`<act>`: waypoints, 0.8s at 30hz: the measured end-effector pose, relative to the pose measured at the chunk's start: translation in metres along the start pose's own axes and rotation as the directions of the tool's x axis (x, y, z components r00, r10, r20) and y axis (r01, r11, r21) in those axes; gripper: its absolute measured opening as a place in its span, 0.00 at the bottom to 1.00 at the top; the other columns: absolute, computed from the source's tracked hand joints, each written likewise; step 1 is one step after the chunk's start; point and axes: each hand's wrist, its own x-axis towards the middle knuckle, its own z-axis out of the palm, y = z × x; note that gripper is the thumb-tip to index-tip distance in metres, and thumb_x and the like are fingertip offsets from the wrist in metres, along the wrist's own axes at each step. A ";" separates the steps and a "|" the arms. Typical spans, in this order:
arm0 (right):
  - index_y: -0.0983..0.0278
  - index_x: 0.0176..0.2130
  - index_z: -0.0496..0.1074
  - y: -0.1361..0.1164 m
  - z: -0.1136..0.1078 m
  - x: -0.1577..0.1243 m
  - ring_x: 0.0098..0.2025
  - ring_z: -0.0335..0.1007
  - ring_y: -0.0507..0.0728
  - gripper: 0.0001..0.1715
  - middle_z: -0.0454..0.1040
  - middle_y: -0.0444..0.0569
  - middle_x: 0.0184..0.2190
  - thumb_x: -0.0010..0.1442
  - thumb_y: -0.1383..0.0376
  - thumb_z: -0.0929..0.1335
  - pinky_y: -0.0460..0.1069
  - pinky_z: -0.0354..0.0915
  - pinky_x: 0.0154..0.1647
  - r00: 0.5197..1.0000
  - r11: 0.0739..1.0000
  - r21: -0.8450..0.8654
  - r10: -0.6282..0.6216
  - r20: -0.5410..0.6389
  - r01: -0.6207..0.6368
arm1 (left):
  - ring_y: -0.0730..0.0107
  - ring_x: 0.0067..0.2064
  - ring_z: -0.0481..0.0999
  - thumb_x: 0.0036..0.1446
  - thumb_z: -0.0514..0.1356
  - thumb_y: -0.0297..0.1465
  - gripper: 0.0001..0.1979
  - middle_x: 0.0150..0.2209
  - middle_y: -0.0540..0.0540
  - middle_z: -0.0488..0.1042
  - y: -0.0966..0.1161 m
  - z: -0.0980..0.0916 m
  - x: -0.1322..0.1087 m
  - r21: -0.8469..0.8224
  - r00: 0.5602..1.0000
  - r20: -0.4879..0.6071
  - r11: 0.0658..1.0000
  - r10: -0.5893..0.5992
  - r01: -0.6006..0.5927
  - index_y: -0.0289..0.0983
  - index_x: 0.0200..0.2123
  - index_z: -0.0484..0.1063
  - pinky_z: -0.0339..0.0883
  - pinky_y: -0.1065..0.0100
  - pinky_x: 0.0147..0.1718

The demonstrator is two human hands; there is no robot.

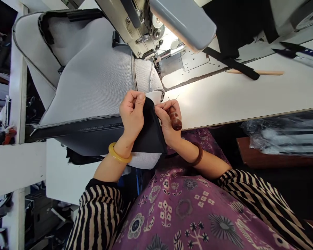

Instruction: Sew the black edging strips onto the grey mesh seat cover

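Over mesh (88, 83), left hand (131, 116) pinches black fabric (148, 132) (right hand (168, 119) curled).

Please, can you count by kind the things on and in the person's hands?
Bangles: 2 (yellow bangle on left wrist, brown bangle on right wrist)
Tools: 1 (wooden-handled tool in right hand)
Fabric pieces: 1 (black fabric in left hand)
Total: 4

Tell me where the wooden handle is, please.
In the head view, the reddish wooden handle sits in the right hand, beside the black fabric and near the white table's edge.
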 end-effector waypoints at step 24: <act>0.59 0.32 0.57 0.001 -0.001 0.002 0.29 0.62 0.47 0.18 0.65 0.37 0.27 0.55 0.57 0.71 0.45 0.64 0.34 0.999 0.999 0.005 0.044 0.027 -0.045 | 0.71 0.28 0.64 0.62 0.53 0.54 0.22 0.25 0.51 0.63 0.000 0.002 -0.003 0.070 1.000 -0.016 0.998 -0.008 0.009 0.42 0.28 0.63 0.61 0.65 0.28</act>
